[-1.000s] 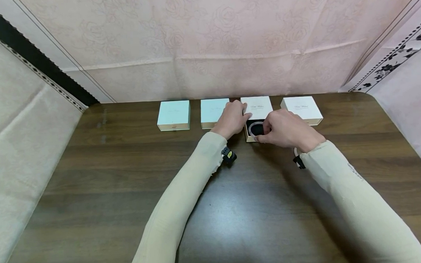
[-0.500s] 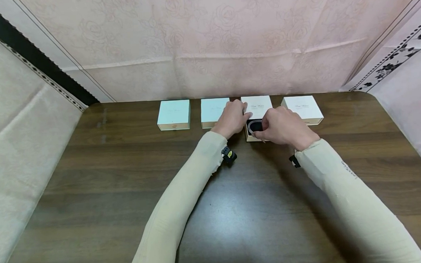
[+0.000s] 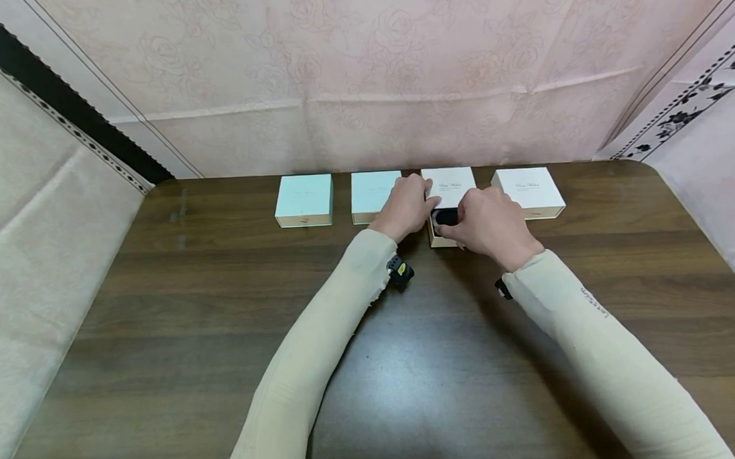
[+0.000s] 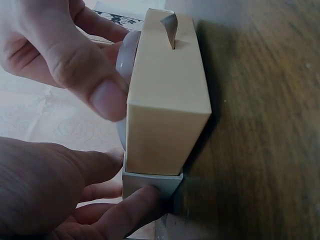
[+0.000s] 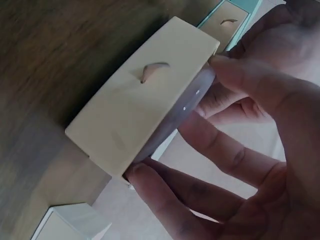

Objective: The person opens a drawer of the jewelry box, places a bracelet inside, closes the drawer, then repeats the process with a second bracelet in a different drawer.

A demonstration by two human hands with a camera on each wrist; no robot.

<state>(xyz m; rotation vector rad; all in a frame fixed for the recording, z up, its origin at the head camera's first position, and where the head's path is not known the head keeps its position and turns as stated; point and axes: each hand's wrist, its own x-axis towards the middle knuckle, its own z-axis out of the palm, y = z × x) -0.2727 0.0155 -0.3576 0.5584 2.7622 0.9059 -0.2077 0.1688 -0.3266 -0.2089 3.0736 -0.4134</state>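
A white jewellery box point(image 3: 448, 185), third in a row of boxes, has its cream drawer point(image 3: 445, 242) pulled out toward me. Inside the drawer a pale, translucent bangle point(image 5: 180, 110) sits over dark padding, its edge standing above the drawer's rim in both wrist views. My left hand point(image 3: 406, 204) grips the box's white sleeve point(image 4: 142, 185) at its left side, fingers and thumb around it. With thumb and fingers at opposite ends of the bangle, my right hand point(image 3: 493, 220) holds it at the drawer's rim. It hides the drawer's right part from the head view.
Two pale mint boxes point(image 3: 304, 200) point(image 3: 373, 193) stand to the left; another white box point(image 3: 529, 191) stands just right of the drawer. All line the back edge of the brown wooden table point(image 3: 373, 366), against a pink patterned cloth point(image 3: 397, 64).
The right hand and forearm have shifted slightly left, and the bangle has gone from tilted to lower in the drawer. The left hand has stayed on the box.
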